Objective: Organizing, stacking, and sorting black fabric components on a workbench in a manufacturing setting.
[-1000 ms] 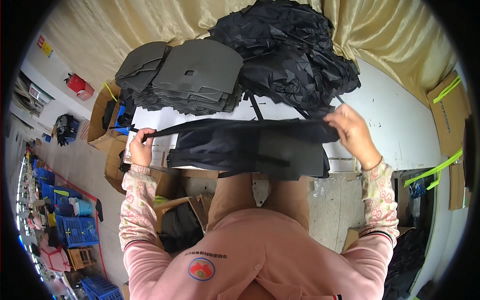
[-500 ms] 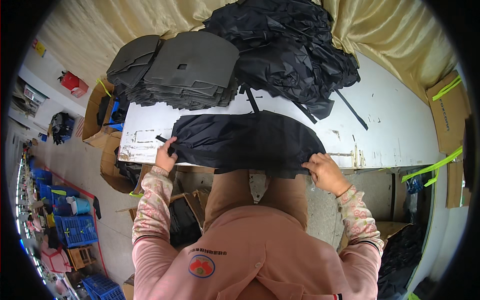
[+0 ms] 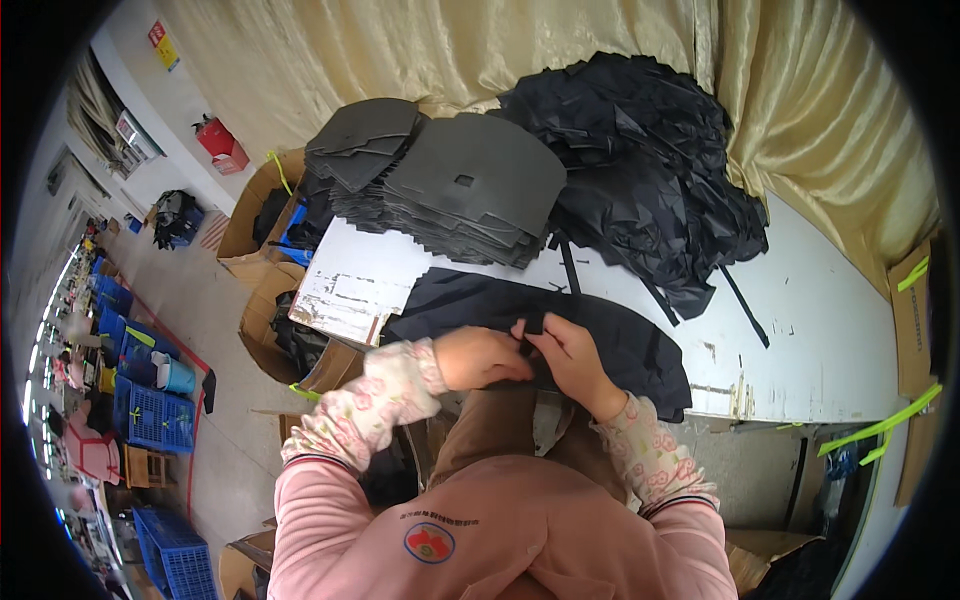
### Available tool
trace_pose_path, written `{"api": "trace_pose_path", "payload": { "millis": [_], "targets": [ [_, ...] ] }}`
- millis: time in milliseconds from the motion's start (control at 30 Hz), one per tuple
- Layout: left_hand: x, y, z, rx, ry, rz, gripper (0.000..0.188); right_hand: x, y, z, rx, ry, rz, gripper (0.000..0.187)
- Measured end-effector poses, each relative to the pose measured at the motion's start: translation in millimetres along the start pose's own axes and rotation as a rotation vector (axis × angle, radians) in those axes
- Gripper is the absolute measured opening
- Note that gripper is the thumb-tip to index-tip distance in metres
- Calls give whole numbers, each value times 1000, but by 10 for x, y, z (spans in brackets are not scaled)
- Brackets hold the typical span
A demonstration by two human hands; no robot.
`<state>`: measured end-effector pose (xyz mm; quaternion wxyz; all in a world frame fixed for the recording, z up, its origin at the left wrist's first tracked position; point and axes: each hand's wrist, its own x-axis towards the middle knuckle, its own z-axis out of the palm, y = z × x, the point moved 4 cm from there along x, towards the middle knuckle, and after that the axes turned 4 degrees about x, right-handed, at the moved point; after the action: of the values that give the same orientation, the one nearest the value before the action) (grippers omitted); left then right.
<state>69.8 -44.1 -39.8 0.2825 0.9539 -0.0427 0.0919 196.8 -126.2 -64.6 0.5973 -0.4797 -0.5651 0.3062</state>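
A piece of black fabric (image 3: 630, 345) lies along the table's near edge, its front part hanging down toward my lap. Above its middle my two hands are close together. My right hand (image 3: 572, 362) pinches a short black strip (image 3: 533, 324) between thumb and fingers. My left hand (image 3: 483, 358) is closed, its fingertips at the same strip from the left side. The lower part of the strip is dark against the fabric, so where it ends is hard to make out.
On the white table (image 3: 820, 330) stand a stack of grey foam-like panels (image 3: 475, 175) and a large heap of black fabric pieces (image 3: 640, 170). Loose black strips (image 3: 742, 305) stick out from the heap. Open cardboard boxes (image 3: 262, 325) stand left of the table; gold curtains (image 3: 420, 50) hang behind.
Both hands have left the two ends of the fabric and come together over its middle, now at a black strip. The view has shifted, so the table appears lower and further right.
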Motion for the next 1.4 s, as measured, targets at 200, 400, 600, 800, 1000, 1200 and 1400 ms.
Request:
{"api": "trace_pose_path", "payload": {
  "millis": [200, 400, 600, 800, 1000, 1200, 1400],
  "targets": [
    [99, -678, -1474, 730, 227, -336, 78, -40, 129, -172, 125, 15, 211, 5],
    [292, -1092, -1664, 720, -122, -469, 74, -143, 147, -119, 277, 13, 261, 10],
    [308, -986, -1627, 712, -88, -456, 61, -193, 143, -202, 263, 23, 260, 12],
    [232, -635, -1899, 234, 358, -203, 30, -162, 88, -293, 203, 65, 206, 11],
    [326, 253, -1298, -354, 669, -195, 35, 66, -361, -395, 15, 268, -66, 8],
    [368, 374, -259, -546, 612, -76, 49, 67, -476, -274, -20, 380, -100, 9],
    [378, 327, -37, -496, 657, -81, 61, -63, -378, -328, 133, 393, -56, 8]
  ]
}}
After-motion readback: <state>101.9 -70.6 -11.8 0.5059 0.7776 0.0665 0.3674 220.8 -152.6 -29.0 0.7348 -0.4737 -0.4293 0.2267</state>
